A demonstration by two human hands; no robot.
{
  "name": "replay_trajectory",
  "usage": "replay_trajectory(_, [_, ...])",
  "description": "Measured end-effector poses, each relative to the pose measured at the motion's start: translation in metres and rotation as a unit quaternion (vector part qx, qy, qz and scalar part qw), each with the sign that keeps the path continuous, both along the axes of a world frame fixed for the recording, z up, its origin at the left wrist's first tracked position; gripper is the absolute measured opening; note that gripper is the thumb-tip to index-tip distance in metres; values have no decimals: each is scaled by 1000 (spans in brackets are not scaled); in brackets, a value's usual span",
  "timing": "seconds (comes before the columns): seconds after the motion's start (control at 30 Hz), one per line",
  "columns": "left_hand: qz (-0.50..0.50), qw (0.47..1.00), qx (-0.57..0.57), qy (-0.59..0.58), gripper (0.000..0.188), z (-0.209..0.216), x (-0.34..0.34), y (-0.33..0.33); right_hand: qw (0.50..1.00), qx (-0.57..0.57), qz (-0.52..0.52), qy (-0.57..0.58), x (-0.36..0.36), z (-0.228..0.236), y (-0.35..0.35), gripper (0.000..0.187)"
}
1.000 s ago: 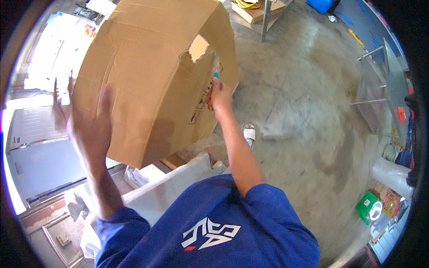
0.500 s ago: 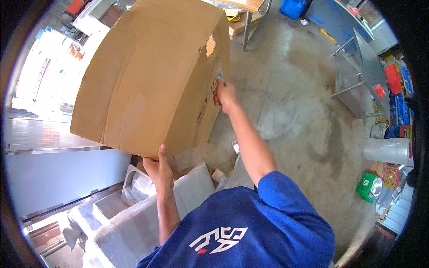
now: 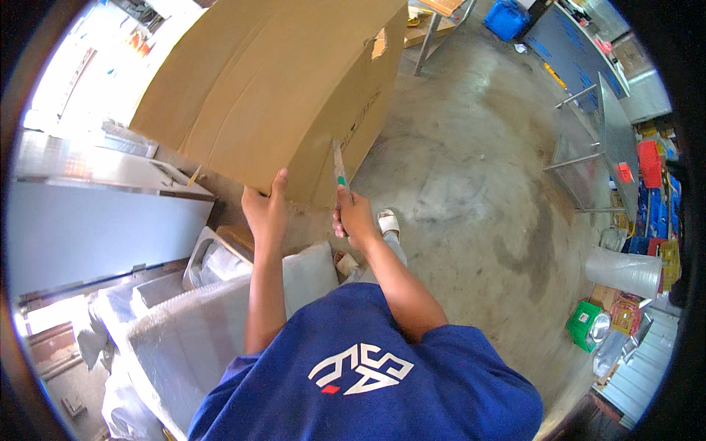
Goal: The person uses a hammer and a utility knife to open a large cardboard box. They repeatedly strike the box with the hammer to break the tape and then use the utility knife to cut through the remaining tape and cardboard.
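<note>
A large brown cardboard box fills the upper left, tilted, with a torn hole near its upper right edge. My left hand grips the box's near lower edge, its thumb up on the cardboard and its fingers mostly hidden beneath. In my right hand is a knife with a long narrow blade and a green part by the handle. The blade points away from me and lies over the box's right-hand face, close to its near end. Whether the blade touches the cardboard I cannot tell.
Bubble-wrapped pieces stand close at my lower left, beside a white panel. A metal-legged table is beyond the box. At the right are a metal frame, a plastic film roll and a green item on concrete floor.
My right hand has come down towards me with the knife, from near the torn hole to the box's near end. The box sits higher and further right in view, still in my left hand.
</note>
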State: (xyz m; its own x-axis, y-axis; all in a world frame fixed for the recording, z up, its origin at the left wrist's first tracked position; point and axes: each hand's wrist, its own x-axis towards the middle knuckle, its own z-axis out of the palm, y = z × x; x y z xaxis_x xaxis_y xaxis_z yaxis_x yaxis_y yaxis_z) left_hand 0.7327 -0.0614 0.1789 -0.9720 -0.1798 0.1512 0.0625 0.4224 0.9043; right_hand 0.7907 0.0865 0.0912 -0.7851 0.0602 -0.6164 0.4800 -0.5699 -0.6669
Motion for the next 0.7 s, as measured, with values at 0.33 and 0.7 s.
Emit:
replay_trajectory(0.33, [-115,983,-131,-57,36,15,3,-26,904,384,107,152,112,-42,-33,42])
replay_trajectory(0.7, [-325,923,-203,40,51,-9,-39,-53,517,696,389,311,30,-7,46,46])
